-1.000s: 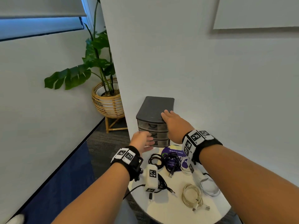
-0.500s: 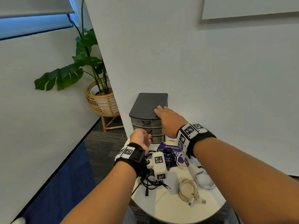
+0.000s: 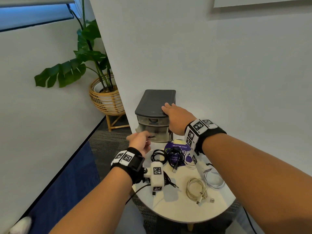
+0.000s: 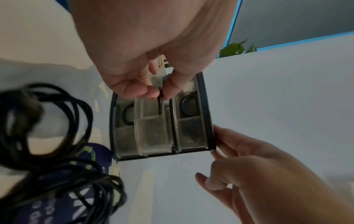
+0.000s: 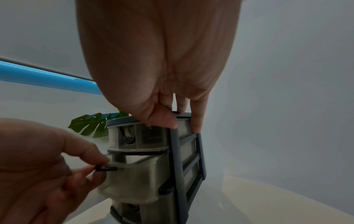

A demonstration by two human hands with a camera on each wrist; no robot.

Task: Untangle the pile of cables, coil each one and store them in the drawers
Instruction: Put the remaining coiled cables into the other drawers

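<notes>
The drawer unit (image 3: 156, 115) stands at the desk's (image 3: 179, 206) far edge against the wall. My left hand (image 3: 141, 142) pinches the middle drawer's (image 4: 153, 125) black ring pull (image 4: 160, 104), and the drawer now juts out, where a second ago it sat flush. My right hand (image 3: 177, 118) clamps the unit's top corner, thumb in front. Its contents are too murky to tell. Coiled cables (image 3: 196, 189) lie mid-desk.

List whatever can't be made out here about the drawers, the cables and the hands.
- Middle drawer: its inside is hidden in every view by its frosted front and the left hand.
- Bottom drawer: mostly covered by the left hand in the head view, cut by the lower edge in the right wrist view.
- Black cables: blurred in the left wrist view; their number is unclear.
- Right hand: its fingertips are hidden behind the drawer unit in the head view.
</notes>
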